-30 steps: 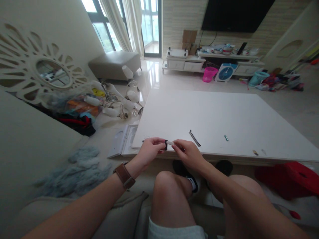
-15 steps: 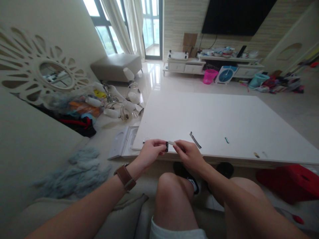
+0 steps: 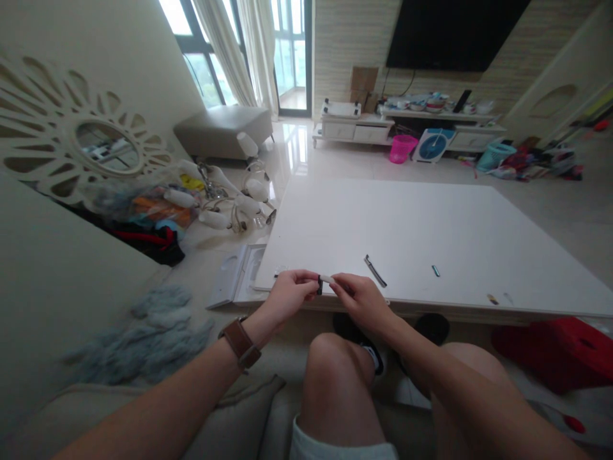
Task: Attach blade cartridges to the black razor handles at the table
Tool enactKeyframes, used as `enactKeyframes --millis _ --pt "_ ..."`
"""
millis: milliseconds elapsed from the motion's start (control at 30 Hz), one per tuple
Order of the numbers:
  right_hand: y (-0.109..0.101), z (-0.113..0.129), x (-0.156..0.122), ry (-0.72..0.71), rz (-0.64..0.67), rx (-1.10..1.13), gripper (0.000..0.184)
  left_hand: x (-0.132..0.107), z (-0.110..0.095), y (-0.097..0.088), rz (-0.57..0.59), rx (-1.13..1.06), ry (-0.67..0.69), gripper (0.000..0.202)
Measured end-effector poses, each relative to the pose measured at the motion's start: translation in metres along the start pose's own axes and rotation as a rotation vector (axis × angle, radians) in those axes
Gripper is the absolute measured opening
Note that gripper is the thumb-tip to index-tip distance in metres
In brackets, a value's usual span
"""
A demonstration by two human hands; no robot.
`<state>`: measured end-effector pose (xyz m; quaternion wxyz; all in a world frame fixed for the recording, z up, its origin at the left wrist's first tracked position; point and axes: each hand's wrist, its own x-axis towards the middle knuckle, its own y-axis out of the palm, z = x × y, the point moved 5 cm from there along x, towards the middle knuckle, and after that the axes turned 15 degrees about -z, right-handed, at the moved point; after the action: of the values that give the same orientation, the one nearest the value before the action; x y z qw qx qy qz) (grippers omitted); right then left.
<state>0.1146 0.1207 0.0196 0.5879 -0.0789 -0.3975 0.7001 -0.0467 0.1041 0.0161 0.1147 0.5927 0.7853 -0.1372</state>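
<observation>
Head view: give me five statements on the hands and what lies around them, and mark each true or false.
1. The left hand holds a small black piece. True.
2. The right hand holds nothing. False: it grips a pale piece.
3. A brown strap is on the right wrist. False: it is on the left wrist.
4. A dark-green piece lies on the white table. True.
5. The pink bin stands on that table. False: it is on the floor.

Left fingers (image 3: 306, 276), right fingers (image 3: 343, 278) pinched
</observation>
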Motion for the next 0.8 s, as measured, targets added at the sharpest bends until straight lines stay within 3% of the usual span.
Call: enactKeyframes --millis 800 --pt "0.0010 0.0046 -0.0002 0.016 0.048 0.091 0.034 0.0012 0.0012 -0.0006 -0.010 -0.025 0.030 0.019"
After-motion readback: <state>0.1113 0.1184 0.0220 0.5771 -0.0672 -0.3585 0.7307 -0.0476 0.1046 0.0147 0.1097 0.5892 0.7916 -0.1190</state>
